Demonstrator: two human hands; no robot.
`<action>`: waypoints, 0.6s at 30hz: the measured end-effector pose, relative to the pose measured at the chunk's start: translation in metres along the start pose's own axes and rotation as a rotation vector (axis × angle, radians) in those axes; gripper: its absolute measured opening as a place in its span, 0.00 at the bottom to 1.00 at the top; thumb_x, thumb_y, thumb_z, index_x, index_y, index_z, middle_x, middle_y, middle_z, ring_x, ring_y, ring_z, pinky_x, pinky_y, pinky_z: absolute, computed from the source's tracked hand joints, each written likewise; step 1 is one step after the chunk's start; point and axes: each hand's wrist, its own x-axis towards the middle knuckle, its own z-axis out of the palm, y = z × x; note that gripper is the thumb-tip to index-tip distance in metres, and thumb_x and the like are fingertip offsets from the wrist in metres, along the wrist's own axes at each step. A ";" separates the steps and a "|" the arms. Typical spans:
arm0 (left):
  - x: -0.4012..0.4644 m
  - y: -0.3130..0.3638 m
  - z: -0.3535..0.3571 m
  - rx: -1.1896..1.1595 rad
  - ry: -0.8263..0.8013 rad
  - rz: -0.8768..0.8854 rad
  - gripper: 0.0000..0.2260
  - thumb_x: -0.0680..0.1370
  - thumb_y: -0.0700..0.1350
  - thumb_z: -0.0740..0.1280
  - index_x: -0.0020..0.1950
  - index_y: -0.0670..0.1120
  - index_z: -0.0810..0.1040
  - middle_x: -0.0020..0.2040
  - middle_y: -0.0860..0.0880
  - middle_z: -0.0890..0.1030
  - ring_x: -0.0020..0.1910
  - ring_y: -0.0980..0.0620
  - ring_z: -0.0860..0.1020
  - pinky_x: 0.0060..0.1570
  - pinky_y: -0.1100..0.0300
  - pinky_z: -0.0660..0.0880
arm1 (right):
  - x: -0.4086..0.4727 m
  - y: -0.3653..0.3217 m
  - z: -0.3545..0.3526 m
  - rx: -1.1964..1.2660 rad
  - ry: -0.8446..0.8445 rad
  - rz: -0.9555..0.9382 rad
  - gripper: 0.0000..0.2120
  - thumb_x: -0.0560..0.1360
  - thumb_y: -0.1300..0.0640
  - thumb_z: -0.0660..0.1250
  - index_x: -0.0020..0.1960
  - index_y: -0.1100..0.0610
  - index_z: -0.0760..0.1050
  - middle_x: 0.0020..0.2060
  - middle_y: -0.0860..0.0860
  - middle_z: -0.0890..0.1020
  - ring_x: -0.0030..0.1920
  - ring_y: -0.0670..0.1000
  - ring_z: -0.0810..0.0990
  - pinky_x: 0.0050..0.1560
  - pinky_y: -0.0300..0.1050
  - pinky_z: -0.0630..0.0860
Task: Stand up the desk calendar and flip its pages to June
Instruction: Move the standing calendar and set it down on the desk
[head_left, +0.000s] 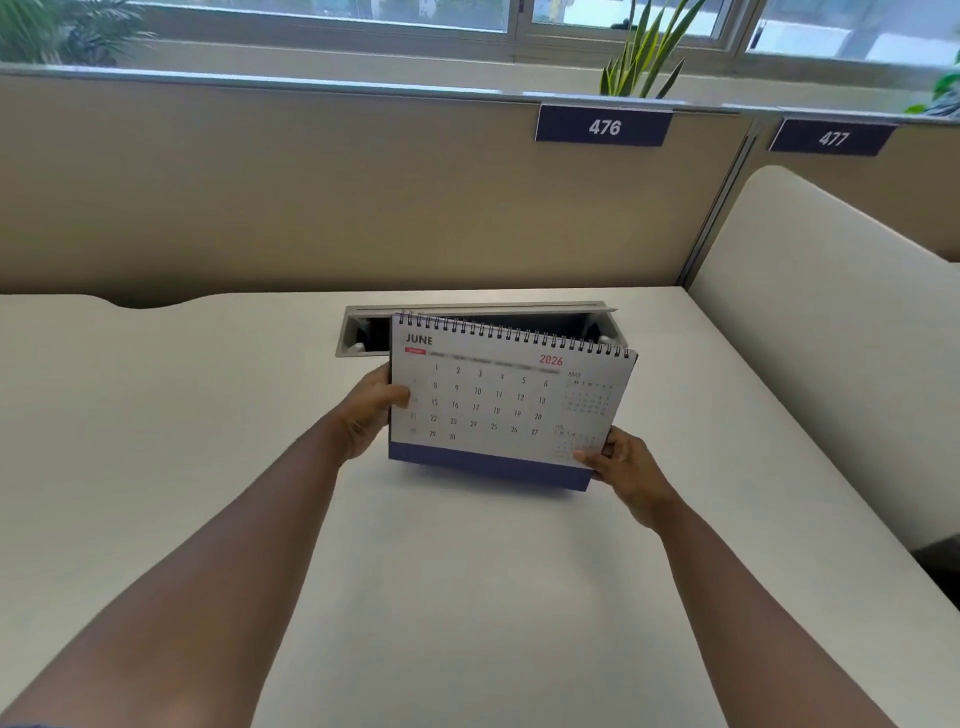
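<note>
Two hands hold the desk calendar (506, 402) at the centre of the frame, upright with its printed face toward me and the JUNE 2026 page showing. Its long axis runs left to right, tilted so the right end sits lower; the spiral binding is on top and the blue base at the bottom. My left hand (370, 413) grips the left edge, thumb pressed on the page. My right hand (626, 464) pinches the lower right corner, thumb in front. Whether the base touches the white desk (467, 597) I cannot tell. Behind it, an open cable tray (363, 330) is recessed in the desk; its contents are hidden.
</note>
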 end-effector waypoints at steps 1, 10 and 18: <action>0.005 0.004 0.007 -0.017 0.002 0.019 0.25 0.61 0.36 0.56 0.58 0.44 0.69 0.53 0.43 0.77 0.53 0.43 0.74 0.52 0.47 0.73 | 0.000 -0.001 -0.006 0.017 0.025 0.000 0.15 0.74 0.67 0.63 0.59 0.56 0.70 0.56 0.55 0.79 0.54 0.57 0.78 0.56 0.52 0.77; 0.041 0.002 0.051 0.001 -0.020 0.044 0.30 0.60 0.35 0.54 0.62 0.46 0.67 0.50 0.47 0.77 0.55 0.43 0.73 0.54 0.46 0.70 | 0.004 0.008 -0.044 0.048 0.131 -0.001 0.16 0.73 0.68 0.64 0.56 0.51 0.70 0.49 0.49 0.80 0.48 0.49 0.79 0.49 0.45 0.78; 0.060 0.003 0.061 0.008 -0.061 0.051 0.30 0.60 0.35 0.53 0.62 0.50 0.65 0.54 0.46 0.76 0.57 0.44 0.72 0.55 0.47 0.70 | 0.022 0.012 -0.058 0.077 0.196 -0.016 0.16 0.73 0.68 0.64 0.54 0.51 0.71 0.48 0.47 0.80 0.47 0.47 0.79 0.49 0.42 0.78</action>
